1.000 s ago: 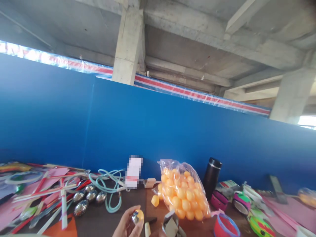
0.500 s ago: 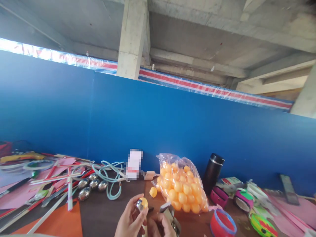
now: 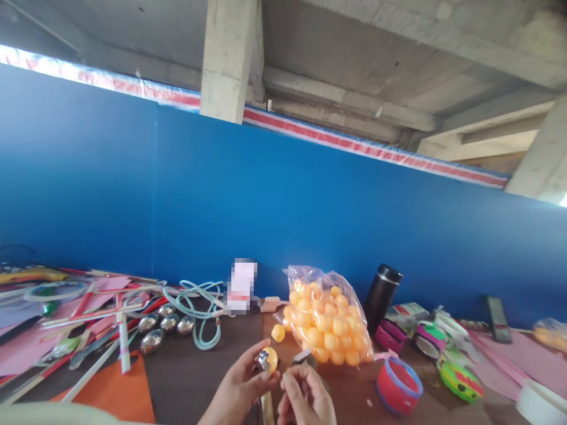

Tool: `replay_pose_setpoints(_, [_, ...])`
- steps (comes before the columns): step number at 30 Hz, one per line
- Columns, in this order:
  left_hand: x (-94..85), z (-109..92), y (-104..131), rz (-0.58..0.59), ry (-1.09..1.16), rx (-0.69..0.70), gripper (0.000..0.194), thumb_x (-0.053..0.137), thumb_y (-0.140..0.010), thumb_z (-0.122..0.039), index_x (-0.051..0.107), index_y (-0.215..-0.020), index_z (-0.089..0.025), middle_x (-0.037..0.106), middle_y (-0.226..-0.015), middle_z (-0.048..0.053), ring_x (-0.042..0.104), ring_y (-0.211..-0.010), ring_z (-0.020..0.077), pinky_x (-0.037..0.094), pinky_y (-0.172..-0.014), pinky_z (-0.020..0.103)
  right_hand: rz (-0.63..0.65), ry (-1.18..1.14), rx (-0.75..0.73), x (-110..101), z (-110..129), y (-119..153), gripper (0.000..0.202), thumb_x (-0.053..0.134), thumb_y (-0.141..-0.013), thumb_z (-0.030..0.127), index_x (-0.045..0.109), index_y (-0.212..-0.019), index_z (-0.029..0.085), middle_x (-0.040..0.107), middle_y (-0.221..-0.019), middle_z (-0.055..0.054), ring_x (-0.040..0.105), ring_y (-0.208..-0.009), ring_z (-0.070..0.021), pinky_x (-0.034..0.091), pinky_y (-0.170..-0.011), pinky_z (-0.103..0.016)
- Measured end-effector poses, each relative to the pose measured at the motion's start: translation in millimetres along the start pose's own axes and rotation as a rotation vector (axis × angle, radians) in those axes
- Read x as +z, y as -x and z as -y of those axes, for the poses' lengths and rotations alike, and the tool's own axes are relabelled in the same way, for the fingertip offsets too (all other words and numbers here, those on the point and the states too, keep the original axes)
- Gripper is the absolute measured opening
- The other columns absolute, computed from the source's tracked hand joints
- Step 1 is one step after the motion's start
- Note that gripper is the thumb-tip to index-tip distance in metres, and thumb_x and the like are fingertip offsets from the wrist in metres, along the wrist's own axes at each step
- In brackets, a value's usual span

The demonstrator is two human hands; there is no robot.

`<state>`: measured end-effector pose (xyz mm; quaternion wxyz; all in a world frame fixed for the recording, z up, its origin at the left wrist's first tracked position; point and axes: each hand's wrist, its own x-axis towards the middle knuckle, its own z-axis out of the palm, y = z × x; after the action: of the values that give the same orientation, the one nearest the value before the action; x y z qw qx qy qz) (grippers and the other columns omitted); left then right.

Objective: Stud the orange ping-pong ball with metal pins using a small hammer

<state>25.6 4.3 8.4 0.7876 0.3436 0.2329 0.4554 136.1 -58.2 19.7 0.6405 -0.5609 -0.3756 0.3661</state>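
In my left hand point(image 3: 243, 381), thumb and fingers grip an orange ball point(image 3: 271, 358) whose left side is covered with shiny silver pieces. Close beside it, to the right, my right hand point(image 3: 306, 396) has its thumb and fingertips pressed together; what they pinch, if anything, is too small to tell. Behind the right hand a small greyish packet point(image 3: 303, 356) is partly hidden. A loose orange ball point(image 3: 278, 333) lies just beyond the left hand. Past it stands a clear plastic bag point(image 3: 330, 319) full of similar orange balls.
Several silver-covered balls point(image 3: 169, 322) lie left, near a pale blue looped cord point(image 3: 207, 339) and an orange sheet point(image 3: 113, 392). On the right are a black bottle point(image 3: 381, 298), a red round container point(image 3: 399, 386) and a green-yellow case point(image 3: 460, 381). A blue partition point(image 3: 283, 206) stands behind.
My right hand has drawn away from the packet and come up near the ball. The left hand has shifted slightly right with the ball still held. The view has tilted down a little.
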Motion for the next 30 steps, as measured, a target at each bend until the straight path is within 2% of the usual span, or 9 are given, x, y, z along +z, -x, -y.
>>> replay_pose_setpoints(10, [1.4, -10.6, 6.0, 0.127, -0.019, 0.018, 0.052, 0.073, -0.064, -0.024, 0.058, -0.113, -0.02, 0.067, -0.094, 0.007, 0.063, -0.085, 0.021, 0.045, -0.083, 0.037, 0.169, -0.081, 0.079, -0.7, -1.1, 0.3, 0.042, 0.063, -0.065, 0.056, 0.05, -0.065, 0.015, 0.053, -0.037, 0.005, 0.045, -0.027, -0.003, 0.033, -0.032, -0.012])
replay_pose_setpoints(15, [-1.6, -6.6, 3.3, 0.096, -0.136, 0.044, 0.055, 0.076, -0.059, -0.027, 0.059, -0.111, -0.02, 0.068, -0.086, 0.004, 0.062, -0.076, 0.0176, 0.047, -0.071, 0.031, 0.153, -0.066, 0.161, 0.2, -1.0, 0.3, 0.049, 0.066, -0.059, 0.059, 0.055, -0.075, 0.014, 0.055, -0.041, 0.005, 0.047, -0.028, -0.0032, 0.032, -0.032, -0.012])
replay_pose_setpoints(20, [4.3, -7.1, 7.1, 0.126, -0.191, 0.066, 0.054, 0.076, -0.058, -0.026, 0.06, -0.109, -0.019, 0.068, -0.084, 0.003, 0.061, -0.076, 0.0178, 0.048, -0.072, 0.033, 0.158, -0.134, 0.161, -4.5, -5.7, -4.1, 0.046, 0.069, -0.06, 0.054, 0.055, -0.078, 0.014, 0.056, -0.04, 0.005, 0.046, -0.027, -0.003, 0.029, -0.032, -0.011])
replay_pose_setpoints(26, [10.2, -6.1, 10.1, 0.05, -0.406, 0.121, 0.05, 0.074, -0.057, -0.021, 0.062, -0.106, -0.018, 0.069, -0.085, 0.004, 0.061, -0.075, 0.0175, 0.048, -0.071, 0.029, 0.163, -0.204, 0.143, -11.7, -11.8, -11.9, 0.039, 0.069, -0.063, 0.05, 0.056, -0.074, 0.014, 0.052, -0.039, 0.007, 0.044, -0.028, -0.0016, 0.027, -0.032, -0.011])
replay_pose_setpoints(30, [10.1, -5.8, 11.7, 0.03, -0.527, 0.172, 0.045, 0.069, -0.06, -0.018, 0.063, -0.104, -0.021, 0.067, -0.091, 0.004, 0.062, -0.079, 0.018, 0.049, -0.072, 0.028, 0.177, -0.233, 0.183, -13.6, -12.3, -13.0, 0.04, 0.071, -0.061, 0.049, 0.057, -0.074, 0.014, 0.05, -0.039, 0.008, 0.041, -0.027, -0.0006, 0.031, -0.031, -0.012])
